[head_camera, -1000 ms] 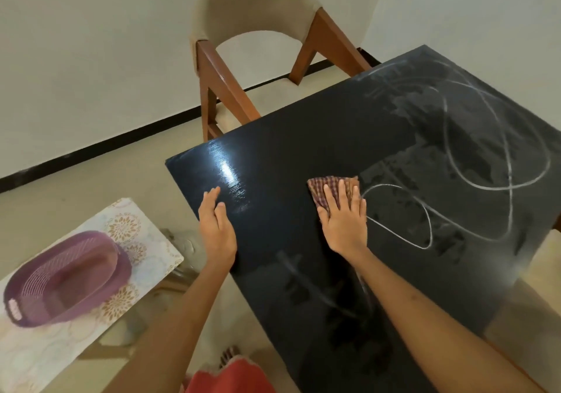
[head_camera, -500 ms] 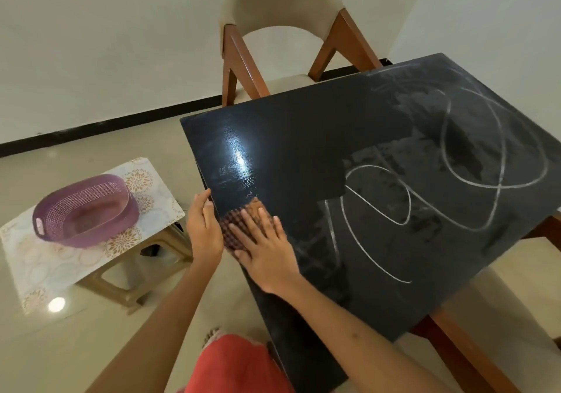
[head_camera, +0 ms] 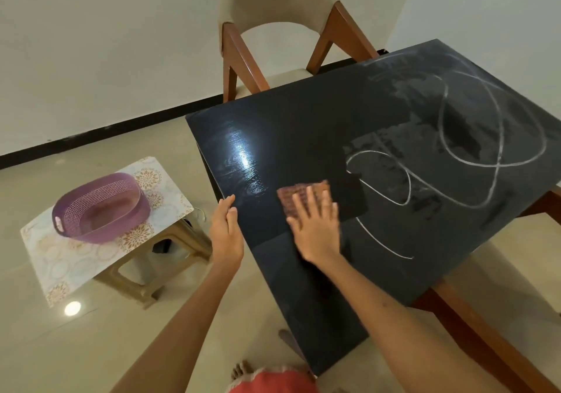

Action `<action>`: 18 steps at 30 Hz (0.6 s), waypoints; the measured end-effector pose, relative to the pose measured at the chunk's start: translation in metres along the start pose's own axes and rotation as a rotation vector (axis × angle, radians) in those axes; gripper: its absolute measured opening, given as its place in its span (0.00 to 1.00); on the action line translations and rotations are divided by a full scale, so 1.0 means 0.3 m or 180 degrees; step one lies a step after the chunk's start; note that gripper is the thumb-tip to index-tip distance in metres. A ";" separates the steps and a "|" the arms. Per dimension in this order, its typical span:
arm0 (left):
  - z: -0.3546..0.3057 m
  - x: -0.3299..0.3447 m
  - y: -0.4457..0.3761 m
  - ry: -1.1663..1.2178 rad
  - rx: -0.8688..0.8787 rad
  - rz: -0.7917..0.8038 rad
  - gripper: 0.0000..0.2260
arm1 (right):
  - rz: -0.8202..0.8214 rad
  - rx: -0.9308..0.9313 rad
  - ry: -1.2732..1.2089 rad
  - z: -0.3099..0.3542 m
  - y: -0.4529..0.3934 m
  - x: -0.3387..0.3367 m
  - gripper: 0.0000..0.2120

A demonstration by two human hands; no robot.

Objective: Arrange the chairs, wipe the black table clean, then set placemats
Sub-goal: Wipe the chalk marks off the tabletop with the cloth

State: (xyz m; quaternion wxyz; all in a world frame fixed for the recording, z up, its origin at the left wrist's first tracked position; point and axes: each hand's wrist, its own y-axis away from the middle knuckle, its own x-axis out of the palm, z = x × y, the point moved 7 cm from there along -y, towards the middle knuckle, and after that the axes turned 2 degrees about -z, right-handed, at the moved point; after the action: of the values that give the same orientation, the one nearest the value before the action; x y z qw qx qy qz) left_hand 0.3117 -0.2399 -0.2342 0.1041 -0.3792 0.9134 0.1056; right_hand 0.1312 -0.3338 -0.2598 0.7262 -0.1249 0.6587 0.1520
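The black table [head_camera: 303, 125] fills the right half of the view; its left part is glossy, while white chalk loops and dusty smears cover its right part. My right hand [head_camera: 315, 225] lies flat on a brown checked cloth [head_camera: 296, 195] and presses it onto the tabletop beside the chalk marks. My left hand [head_camera: 226, 228] rests against the table's left edge, fingers together, holding nothing. A beige chair with a wooden frame [head_camera: 273, 13] stands at the table's far end. A floral placemat [head_camera: 66, 256] lies on a stool to the left.
A purple perforated basket [head_camera: 97, 207] sits on the placemat, which overhangs the beige plastic stool [head_camera: 158, 259]. A second chair's wooden frame [head_camera: 485, 332] shows under the table at lower right. White walls with a black skirting stand behind. My foot and red clothing show at the bottom.
My right hand has swept the cloth from the table's left edge rightward toward the chalk lines, leaving a darker wiped strip. My left hand stays at the left edge.
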 end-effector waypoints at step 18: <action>-0.009 0.067 0.041 -0.0057 0.0091 0.0374 0.17 | 0.0284 0.0882 0.0077 -0.376 0.125 -0.017 0.26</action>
State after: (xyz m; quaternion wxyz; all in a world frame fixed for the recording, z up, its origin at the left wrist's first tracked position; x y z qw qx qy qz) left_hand 0.2888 -0.2456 -0.2358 0.1112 -0.3225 0.9345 0.1019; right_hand 0.0127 -0.3427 -0.2654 0.7210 0.0041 0.6870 0.0903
